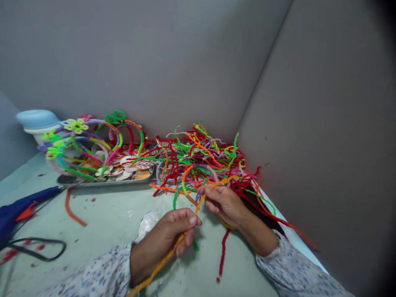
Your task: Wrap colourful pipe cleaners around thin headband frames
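An orange-yellow pipe cleaner [165,260] runs from the bottom edge up through both hands. My left hand [173,229] pinches it between thumb and fingers. Farther up, my right hand [224,202] also grips it, and its end sticks out past the fingers toward the pile. Just behind the hands lies a multicoloured curved band [185,177] of wrapped pipe cleaner. A tangled heap of loose pipe cleaners [204,148] spreads behind my right hand. One dark red pipe cleaner [223,255] lies on the table below my right wrist.
A metal tray [105,183] at the back left holds shells and several pipe-cleaner headbands [93,148] with flowers. Behind it stands a white tub with a blue lid [38,119]. A blue glue gun [27,206] with a black cord lies left. Grey walls close off the back and right.
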`<action>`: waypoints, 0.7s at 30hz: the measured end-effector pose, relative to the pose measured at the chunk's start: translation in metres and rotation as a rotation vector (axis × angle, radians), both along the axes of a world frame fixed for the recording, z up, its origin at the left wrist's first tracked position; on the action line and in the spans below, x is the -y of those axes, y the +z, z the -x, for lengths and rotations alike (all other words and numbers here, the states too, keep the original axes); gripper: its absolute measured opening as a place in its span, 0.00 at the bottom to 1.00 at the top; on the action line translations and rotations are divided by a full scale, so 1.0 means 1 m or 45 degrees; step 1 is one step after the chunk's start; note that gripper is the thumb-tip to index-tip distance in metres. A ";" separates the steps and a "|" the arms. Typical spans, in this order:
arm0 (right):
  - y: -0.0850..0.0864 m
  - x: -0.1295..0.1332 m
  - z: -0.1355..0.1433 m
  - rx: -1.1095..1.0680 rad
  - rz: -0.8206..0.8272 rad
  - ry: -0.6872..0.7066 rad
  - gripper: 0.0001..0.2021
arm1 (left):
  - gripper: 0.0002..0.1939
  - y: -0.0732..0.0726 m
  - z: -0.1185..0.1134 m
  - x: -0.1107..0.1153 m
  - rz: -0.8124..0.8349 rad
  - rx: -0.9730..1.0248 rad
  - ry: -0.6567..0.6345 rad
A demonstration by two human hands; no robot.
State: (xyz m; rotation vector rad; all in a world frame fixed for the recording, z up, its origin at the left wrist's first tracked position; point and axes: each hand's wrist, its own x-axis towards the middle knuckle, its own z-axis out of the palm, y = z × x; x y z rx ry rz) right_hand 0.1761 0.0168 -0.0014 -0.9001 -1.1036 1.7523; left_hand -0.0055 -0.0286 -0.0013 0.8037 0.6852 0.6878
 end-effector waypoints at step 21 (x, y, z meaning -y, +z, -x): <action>-0.001 0.003 0.011 0.629 -0.093 -0.417 0.20 | 0.07 0.008 0.010 0.006 -1.105 -1.140 0.229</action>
